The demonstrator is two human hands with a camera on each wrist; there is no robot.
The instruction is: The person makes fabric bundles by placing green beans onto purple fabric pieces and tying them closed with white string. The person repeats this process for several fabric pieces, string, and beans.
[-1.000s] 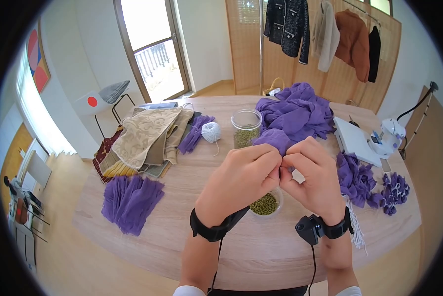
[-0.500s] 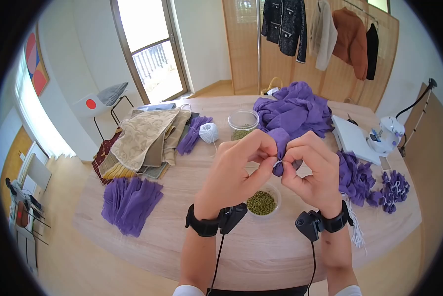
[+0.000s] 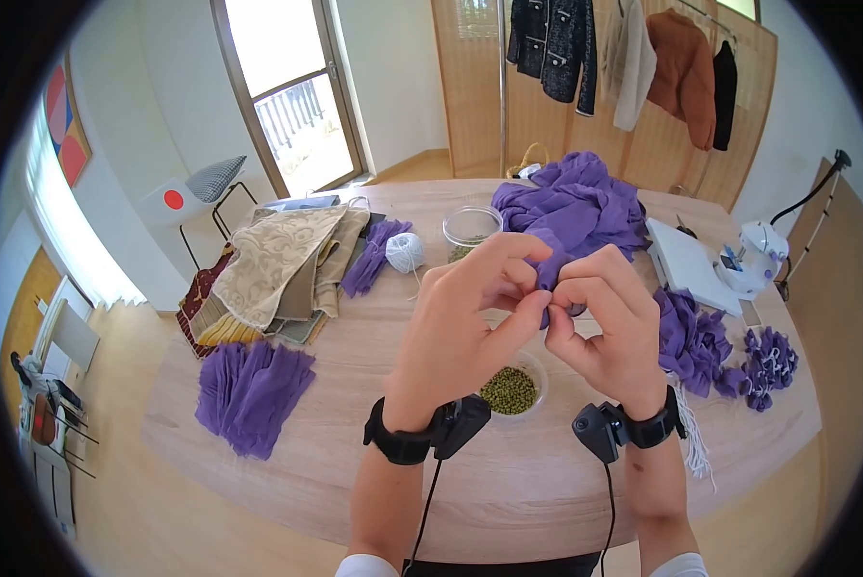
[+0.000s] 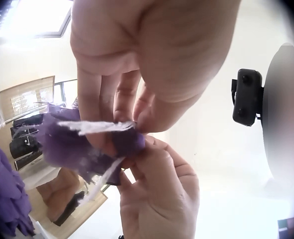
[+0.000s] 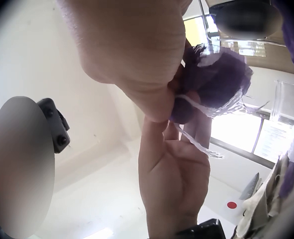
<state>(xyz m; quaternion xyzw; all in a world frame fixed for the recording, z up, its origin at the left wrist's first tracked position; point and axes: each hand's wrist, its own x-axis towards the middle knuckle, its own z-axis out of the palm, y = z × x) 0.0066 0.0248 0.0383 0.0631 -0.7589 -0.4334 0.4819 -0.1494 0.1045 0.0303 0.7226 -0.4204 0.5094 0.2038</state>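
In the head view my left hand [image 3: 455, 332] and right hand [image 3: 606, 332] meet above the table, fingertips pinching a small piece of purple cloth [image 3: 552, 271]. White string [image 4: 94, 127] is around the cloth in the left wrist view, its loose ends hanging out. A small rounded knob of cloth [image 5: 183, 110] bulges between the fingertips in the right wrist view, with the frayed cloth spreading out beyond the string. What lies inside the knob is hidden. Below the hands stands a clear round bowl of green beans [image 3: 508, 390].
A clear jar [image 3: 472, 223] stands behind my left hand, near a ball of white string [image 3: 404, 252]. Purple cloth strips [image 3: 254, 396] and folded fabrics [image 3: 282, 264] lie left. Rightward are a purple heap [image 3: 575, 207], tied purple bundles [image 3: 768, 367], white threads [image 3: 698, 442] and a sewing machine [image 3: 760, 258].
My fingers have spread from a tight cluster and turned the purple cloth slightly. The white string that showed between the fingertips half a second ago is now mostly hidden in the head view.
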